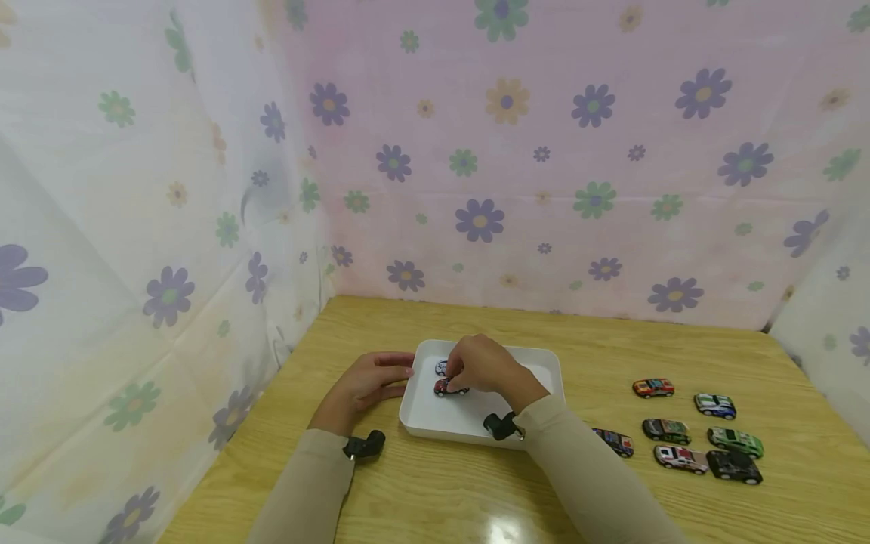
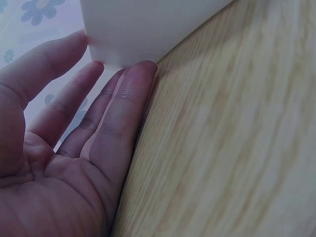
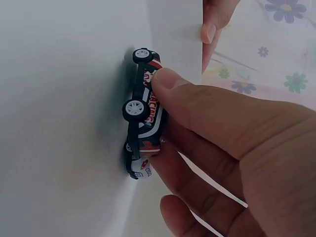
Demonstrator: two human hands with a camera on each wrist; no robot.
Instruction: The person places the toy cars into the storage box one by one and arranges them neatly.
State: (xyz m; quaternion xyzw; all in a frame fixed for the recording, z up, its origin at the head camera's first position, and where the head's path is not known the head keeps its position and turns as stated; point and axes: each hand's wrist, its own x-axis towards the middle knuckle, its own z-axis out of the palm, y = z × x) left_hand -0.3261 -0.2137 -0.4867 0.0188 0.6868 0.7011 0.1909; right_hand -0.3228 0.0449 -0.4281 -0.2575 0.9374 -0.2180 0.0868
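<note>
A white tray [image 1: 476, 423] stands on the wooden table. Inside it, my right hand [image 1: 485, 366] pinches a black and red toy car [image 3: 148, 101] between thumb and fingers, low over the tray floor. Just behind that one is a white toy car [image 1: 441, 368], partly hidden by the hand; a bit of it shows below the held car in the right wrist view. At the tray's left end, my left hand [image 2: 74, 138] touches the outer wall with nearly straight fingertips.
Several toy cars stand on the table's right side, among them a red and yellow car [image 1: 653, 387], a green car [image 1: 735, 441] and a black car [image 1: 735, 467]. A dark blue car [image 1: 614, 442] is partly behind the right sleeve. Flowered cloth [image 1: 544, 189] hangs around the table.
</note>
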